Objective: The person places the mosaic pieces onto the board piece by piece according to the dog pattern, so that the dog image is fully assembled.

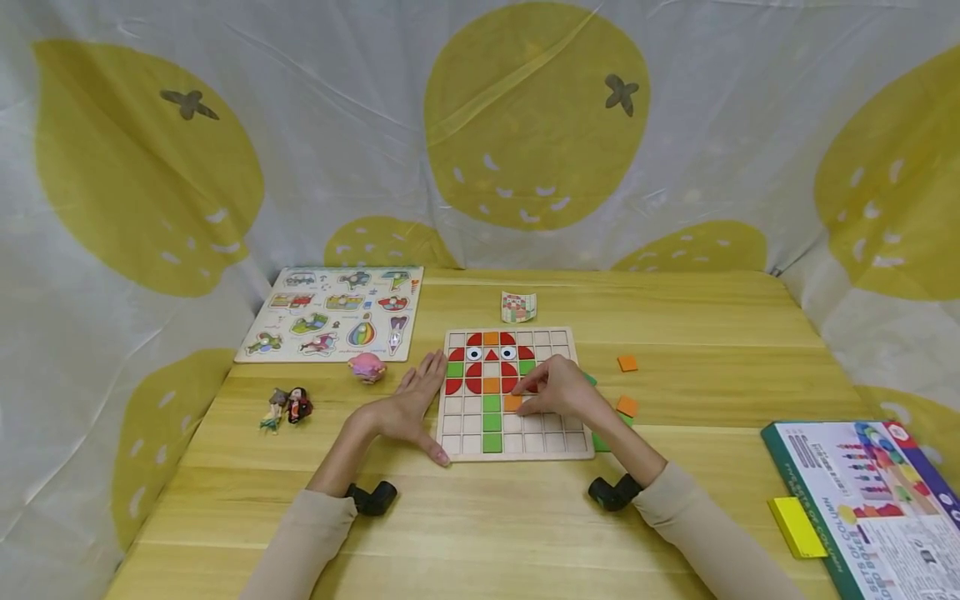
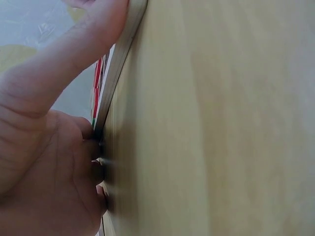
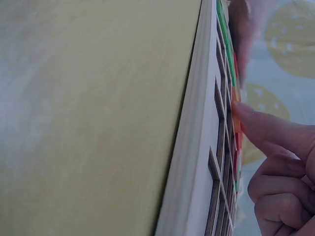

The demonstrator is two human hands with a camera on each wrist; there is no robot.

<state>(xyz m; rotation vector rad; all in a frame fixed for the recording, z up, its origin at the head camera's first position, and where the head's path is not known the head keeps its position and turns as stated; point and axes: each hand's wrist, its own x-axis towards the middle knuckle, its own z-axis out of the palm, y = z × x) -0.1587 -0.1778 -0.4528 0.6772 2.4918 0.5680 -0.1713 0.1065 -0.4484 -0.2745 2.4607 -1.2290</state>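
A wooden grid board (image 1: pixel 465 427) lies mid-table, with red, white, green and orange tiles forming a figure with two eyes and a green stem (image 1: pixel 491 422). My left hand (image 1: pixel 408 408) is spread along the board's left edge, thumb at the near left corner and fingertips by the upper side. Over the board, my right hand (image 1: pixel 566 387) pinches an orange square tile (image 1: pixel 512 403) between thumb and index finger, just right of the stem's top. In the right wrist view, the thumb (image 3: pixel 261 120) presses against that orange tile (image 3: pixel 236 118), while the other fingers are curled.
Loose orange tiles (image 1: pixel 627 363) and green tiles (image 1: pixel 601 442) lie right of the board. A small pattern card (image 1: pixel 518 307) stands beyond it. Leftward are a picture puzzle board (image 1: pixel 330 317), a pink toy (image 1: pixel 367 367) and small figurines (image 1: pixel 298 406). A game box (image 1: pixel 870 492) and yellow block (image 1: pixel 797 527) lie right.
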